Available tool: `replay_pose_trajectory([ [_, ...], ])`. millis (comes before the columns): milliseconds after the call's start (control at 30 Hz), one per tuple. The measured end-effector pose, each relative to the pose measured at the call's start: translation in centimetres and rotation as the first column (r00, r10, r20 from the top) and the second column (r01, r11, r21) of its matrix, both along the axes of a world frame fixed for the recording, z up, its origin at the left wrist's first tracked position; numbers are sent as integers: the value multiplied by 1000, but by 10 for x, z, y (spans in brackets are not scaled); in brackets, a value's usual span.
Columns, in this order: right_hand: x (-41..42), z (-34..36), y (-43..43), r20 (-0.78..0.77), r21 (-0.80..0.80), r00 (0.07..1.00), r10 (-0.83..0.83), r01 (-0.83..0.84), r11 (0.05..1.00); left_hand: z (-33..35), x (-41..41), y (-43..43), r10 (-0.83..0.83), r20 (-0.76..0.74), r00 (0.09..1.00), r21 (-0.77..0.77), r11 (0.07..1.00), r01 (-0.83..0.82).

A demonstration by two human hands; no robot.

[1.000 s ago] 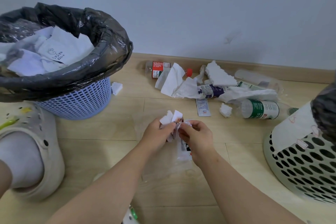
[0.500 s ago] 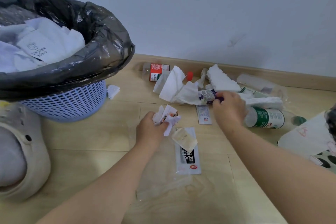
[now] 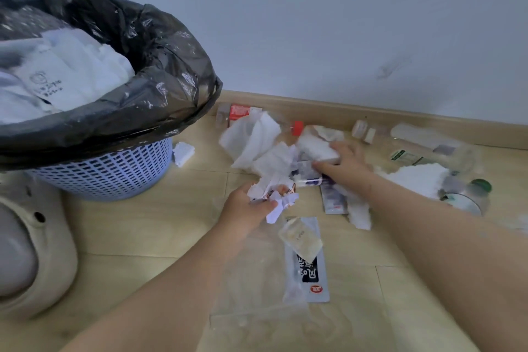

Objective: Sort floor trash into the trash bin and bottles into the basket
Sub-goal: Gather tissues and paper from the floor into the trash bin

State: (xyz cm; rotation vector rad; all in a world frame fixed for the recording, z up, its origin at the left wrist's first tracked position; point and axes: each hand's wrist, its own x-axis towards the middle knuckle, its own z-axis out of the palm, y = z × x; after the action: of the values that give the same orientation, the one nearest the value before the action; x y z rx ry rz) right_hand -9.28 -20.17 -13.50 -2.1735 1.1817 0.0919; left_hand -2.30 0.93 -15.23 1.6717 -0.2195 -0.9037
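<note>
My left hand is clutching a wad of paper scraps low over the floor, a bit right of the bin. My right hand sits on a foam chunk further back, too blurry to tell if it's actually gripping. There's a red-label bottle lying behind that and a green-cap bottle off to the right

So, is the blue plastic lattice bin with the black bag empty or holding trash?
Holding trash: white crumpled papers lie heaped inside the black bag of the blue lattice bin, near its rim.
</note>
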Motion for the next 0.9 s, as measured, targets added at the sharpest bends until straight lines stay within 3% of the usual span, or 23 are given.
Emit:
replay_pose_trajectory([
  [267,-38,4,73,-71,1,986,150,-150,989,7,-20,24,195,-84,977,-19,980,-197],
  [467,-65,21,110,50,191,996,67,-76,979,14,-33,45,212,-24,977,85,974,-209],
  [667,-105,44,147,146,-90,989,13,0,996,36,-48,58,50,114,992,144,987,-67],
  [700,-112,44,153,205,-52,978,-25,36,998,39,-52,61,35,121,992,136,989,-51],
  [767,-121,47,168,344,244,913,-218,138,960,45,-63,67,-1,119,993,137,990,-15],
  [833,-131,55,181,380,557,813,-441,179,811,49,-74,75,-50,118,992,143,989,33],
  [900,-142,57,187,338,699,789,-513,155,698,54,-85,83,-101,118,988,162,983,81],
])
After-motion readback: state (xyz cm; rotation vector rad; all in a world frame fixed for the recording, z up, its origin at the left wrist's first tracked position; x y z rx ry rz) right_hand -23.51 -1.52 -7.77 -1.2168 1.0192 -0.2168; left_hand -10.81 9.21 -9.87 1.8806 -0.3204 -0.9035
